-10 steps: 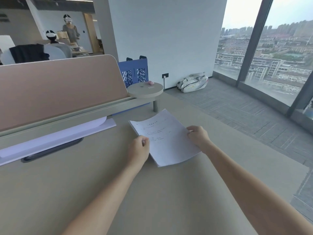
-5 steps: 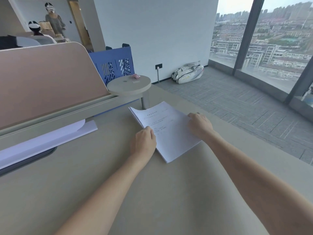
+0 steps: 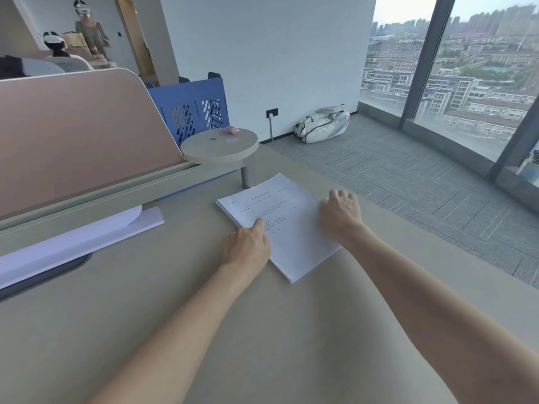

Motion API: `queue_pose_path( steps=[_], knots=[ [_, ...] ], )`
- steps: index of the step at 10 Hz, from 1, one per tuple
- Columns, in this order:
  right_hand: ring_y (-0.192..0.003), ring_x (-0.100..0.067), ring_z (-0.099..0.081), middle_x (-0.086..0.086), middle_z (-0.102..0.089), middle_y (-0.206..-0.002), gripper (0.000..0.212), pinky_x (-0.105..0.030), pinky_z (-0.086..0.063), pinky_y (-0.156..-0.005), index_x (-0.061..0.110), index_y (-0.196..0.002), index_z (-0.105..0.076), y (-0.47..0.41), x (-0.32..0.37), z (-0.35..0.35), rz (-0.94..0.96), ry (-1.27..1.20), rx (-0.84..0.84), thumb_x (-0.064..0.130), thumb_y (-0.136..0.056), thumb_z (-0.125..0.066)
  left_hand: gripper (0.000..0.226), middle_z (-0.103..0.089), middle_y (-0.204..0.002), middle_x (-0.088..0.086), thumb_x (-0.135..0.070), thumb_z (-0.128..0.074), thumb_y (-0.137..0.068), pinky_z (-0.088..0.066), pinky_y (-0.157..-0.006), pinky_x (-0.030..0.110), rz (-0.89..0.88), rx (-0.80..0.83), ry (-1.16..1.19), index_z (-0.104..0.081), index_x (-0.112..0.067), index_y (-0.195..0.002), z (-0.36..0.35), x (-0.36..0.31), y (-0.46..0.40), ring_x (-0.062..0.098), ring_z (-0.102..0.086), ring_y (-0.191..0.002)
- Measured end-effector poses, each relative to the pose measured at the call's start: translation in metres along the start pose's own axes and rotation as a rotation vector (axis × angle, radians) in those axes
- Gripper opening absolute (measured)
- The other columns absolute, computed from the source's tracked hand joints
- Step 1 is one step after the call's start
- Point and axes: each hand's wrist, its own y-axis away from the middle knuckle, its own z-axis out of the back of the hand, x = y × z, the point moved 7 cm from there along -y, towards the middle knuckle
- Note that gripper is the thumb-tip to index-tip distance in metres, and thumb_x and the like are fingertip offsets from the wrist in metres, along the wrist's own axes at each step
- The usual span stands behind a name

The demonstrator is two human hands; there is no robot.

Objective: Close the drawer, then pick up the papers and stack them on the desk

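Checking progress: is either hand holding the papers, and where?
Neither grips. Left hand and right hand rest flat on the paper stack's side edges.

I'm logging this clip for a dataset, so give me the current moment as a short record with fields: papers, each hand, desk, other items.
papers: one white printed stack lying flat on the desk, angled
left hand: resting on the stack's left edge, fingers loosely curled
right hand: palm down on the stack's right edge
desk: beige top
other items: round side shelf; white sheets under the pink divider
drawer: not in view
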Motion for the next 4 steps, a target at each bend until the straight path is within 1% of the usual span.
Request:
queue_pose_path(
  steps=[1,2,3,4],
  knots=[
    [-0.11,-0.033,-0.052,-0.015,-0.058,-0.117,0.035,-0.038,-0.038,-0.092,0.005,-0.117,-0.062,0.0,0.002,0.009,-0.038,-0.006,-0.021,0.012,-0.089,-0.042,0.012,-0.064,-0.075,0.014,-0.024,-0.035,-0.098,-0.039,-0.059,0.035,-0.026,-0.005,0.034,-0.04,-0.014,-0.093,0.002,0.001,0.002,0.038,-0.054,-0.067],
    [-0.11,-0.033,-0.053,-0.015,-0.058,-0.117,0.034,-0.039,-0.039,-0.091,0.004,-0.119,-0.06,0.001,0.012,0.025,-0.02,-0.059,-0.071,0.015,-0.093,-0.041,0.027,-0.072,-0.088,0.016,-0.031,-0.033,-0.1,-0.048,-0.068,0.039,-0.035,-0.001,0.065,-0.047,-0.018,-0.119,0.011,0.006,0.007,0.04,-0.065,-0.081],
    [-0.112,-0.034,-0.053,-0.016,-0.059,-0.12,0.037,-0.041,-0.04,-0.093,0.004,-0.119,-0.062,0.005,0.027,0.047,0.02,-0.102,-0.108,0.025,-0.099,-0.038,0.031,-0.074,-0.098,0.014,-0.034,-0.031,-0.1,-0.054,-0.074,0.041,-0.023,-0.006,0.071,-0.045,-0.019,-0.124,0.025,0.014,0.011,0.039,-0.067,-0.086],
    [-0.113,-0.034,-0.053,-0.016,-0.059,-0.12,0.04,-0.042,-0.041,-0.095,0.005,-0.114,-0.065,0.016,0.04,0.07,0.036,-0.149,-0.134,0.029,-0.102,-0.035,0.03,-0.074,-0.101,0.013,-0.034,-0.033,-0.099,-0.052,-0.074,0.04,0.009,-0.02,0.08,-0.046,-0.019,-0.121,0.044,0.021,0.017,0.038,-0.067,-0.087]
  ],
)
